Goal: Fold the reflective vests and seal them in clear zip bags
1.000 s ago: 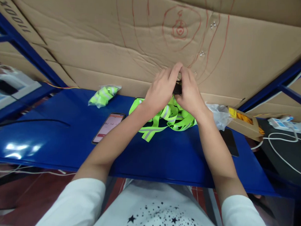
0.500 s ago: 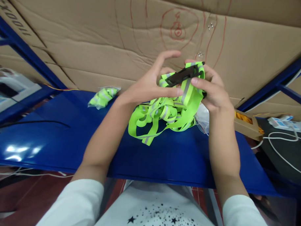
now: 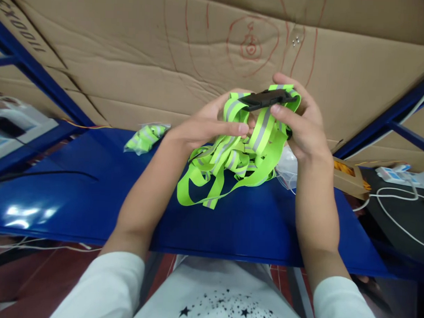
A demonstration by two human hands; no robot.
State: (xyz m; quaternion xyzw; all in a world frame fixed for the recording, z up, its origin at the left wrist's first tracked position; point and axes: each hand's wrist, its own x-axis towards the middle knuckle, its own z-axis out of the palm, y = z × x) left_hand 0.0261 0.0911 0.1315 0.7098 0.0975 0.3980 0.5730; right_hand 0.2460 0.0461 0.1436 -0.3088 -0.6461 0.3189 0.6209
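Note:
A neon yellow-green strap with a grey reflective stripe runs between my hands and down onto the blue table. A black plastic buckle joins its raised part, roughly level. My left hand is closed on the strap at the buckle's left end, thumb pointing right. On the other side, my right hand grips the strap by the buckle's right end, its thumb just below the buckle. Loops of the same strap lie heaped under both hands. Some fingers are hidden behind the strap.
A clear bag with folded neon strap lies left on the blue table. Another clear plastic bag is near my right wrist. A cardboard panel stands behind. At right are an open cardboard box and white cables.
My left hand has closed from spread fingers onto the strap by the buckle. The buckle has turned closer to level, and my right hand has shifted slightly right.

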